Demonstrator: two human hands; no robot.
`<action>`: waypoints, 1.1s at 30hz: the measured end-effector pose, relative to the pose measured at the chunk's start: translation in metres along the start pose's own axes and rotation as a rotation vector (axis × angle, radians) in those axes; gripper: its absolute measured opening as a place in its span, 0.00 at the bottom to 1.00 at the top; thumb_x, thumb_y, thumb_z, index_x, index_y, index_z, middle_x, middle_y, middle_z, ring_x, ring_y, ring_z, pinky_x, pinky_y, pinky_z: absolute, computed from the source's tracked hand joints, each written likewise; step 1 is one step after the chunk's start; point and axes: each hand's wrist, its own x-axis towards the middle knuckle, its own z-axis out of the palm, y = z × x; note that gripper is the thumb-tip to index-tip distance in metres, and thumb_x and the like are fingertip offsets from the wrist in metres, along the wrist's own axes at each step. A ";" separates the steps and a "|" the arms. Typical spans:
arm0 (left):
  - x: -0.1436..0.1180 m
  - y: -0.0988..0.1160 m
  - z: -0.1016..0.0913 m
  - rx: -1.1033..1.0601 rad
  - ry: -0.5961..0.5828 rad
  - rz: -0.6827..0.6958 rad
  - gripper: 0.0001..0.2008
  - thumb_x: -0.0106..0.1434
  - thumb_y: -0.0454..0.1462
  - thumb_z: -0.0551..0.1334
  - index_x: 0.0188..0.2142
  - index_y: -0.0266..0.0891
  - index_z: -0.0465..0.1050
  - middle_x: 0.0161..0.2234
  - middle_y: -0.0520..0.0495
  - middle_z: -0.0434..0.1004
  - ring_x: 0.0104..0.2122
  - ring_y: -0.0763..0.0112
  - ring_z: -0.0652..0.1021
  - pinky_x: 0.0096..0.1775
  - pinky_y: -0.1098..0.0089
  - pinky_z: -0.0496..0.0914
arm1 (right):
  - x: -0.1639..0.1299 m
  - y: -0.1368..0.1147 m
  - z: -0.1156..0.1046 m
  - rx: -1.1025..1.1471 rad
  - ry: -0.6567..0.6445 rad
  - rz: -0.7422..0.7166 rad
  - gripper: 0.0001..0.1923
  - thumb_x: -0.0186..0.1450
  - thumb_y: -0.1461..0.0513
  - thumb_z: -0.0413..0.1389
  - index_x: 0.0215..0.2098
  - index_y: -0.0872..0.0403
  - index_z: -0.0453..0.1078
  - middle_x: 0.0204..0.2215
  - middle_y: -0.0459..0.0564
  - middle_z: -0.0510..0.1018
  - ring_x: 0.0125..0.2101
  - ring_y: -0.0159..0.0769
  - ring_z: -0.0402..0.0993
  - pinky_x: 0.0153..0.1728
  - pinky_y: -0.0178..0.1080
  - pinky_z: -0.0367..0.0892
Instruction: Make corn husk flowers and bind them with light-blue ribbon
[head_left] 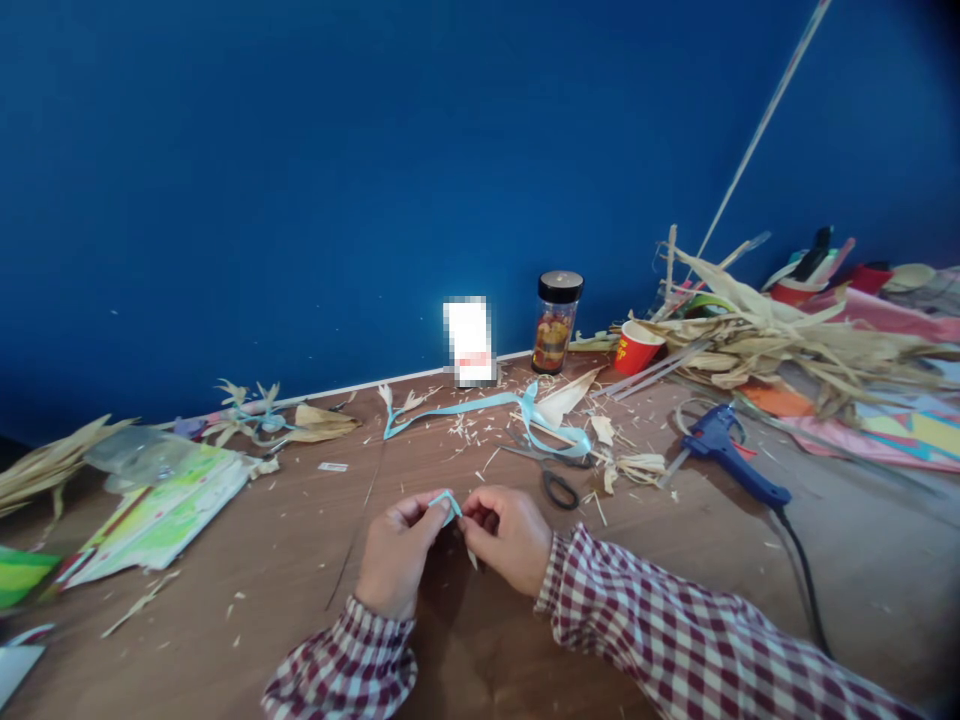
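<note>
Head view: left hand pinched on flat, folded blue strip, perhaps ribbon, right hand pinched at its end.

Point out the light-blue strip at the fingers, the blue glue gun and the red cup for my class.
Light-blue strip (pixel 453 506), head view: its exposed part.
Blue glue gun (pixel 723 452), head view: middle of its body.
Red cup (pixel 639 350), head view: outer wall.

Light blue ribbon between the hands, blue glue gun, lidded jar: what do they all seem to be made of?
Light blue ribbon: probably fabric, since it looks thin and bends softly; the weave is too small to see.
Blue glue gun: likely hard plastic, evenly coloured and rigid-looking.
Lidded jar: glass or clear plastic, as its contents show through; I can't tell which.
</note>
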 end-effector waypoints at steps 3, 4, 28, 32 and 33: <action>0.000 0.000 0.001 -0.005 0.012 0.013 0.14 0.43 0.42 0.67 0.28 0.35 0.78 0.22 0.49 0.76 0.21 0.77 0.68 0.24 0.76 0.61 | 0.000 0.000 0.000 -0.027 0.015 -0.021 0.04 0.58 0.62 0.52 0.27 0.54 0.68 0.19 0.42 0.69 0.19 0.26 0.62 0.19 0.29 0.55; 0.000 0.000 0.001 0.000 0.011 0.020 0.15 0.43 0.42 0.67 0.29 0.35 0.78 0.23 0.49 0.76 0.21 0.77 0.68 0.24 0.76 0.61 | 0.000 0.000 0.000 -0.025 0.015 -0.019 0.04 0.58 0.62 0.52 0.27 0.54 0.68 0.19 0.42 0.70 0.19 0.26 0.62 0.19 0.29 0.56; -0.001 -0.003 0.003 -0.053 -0.097 0.029 0.18 0.45 0.40 0.67 0.37 0.34 0.74 0.29 0.47 0.78 0.29 0.71 0.75 0.31 0.74 0.67 | 0.003 0.001 -0.001 0.052 0.043 0.050 0.06 0.58 0.61 0.52 0.26 0.55 0.68 0.18 0.43 0.70 0.18 0.25 0.62 0.18 0.27 0.56; 0.001 -0.007 0.003 -0.071 -0.084 0.023 0.19 0.44 0.39 0.67 0.37 0.34 0.73 0.30 0.46 0.79 0.30 0.71 0.76 0.33 0.73 0.68 | 0.003 0.002 0.000 0.047 0.039 0.061 0.06 0.57 0.61 0.53 0.26 0.55 0.69 0.18 0.43 0.71 0.18 0.25 0.62 0.17 0.27 0.56; 0.001 -0.007 0.003 -0.070 -0.080 0.022 0.19 0.44 0.39 0.67 0.37 0.34 0.73 0.30 0.46 0.79 0.30 0.71 0.76 0.33 0.73 0.68 | 0.003 0.002 0.001 0.043 0.038 0.062 0.06 0.57 0.61 0.53 0.26 0.55 0.69 0.18 0.43 0.71 0.18 0.25 0.62 0.17 0.27 0.56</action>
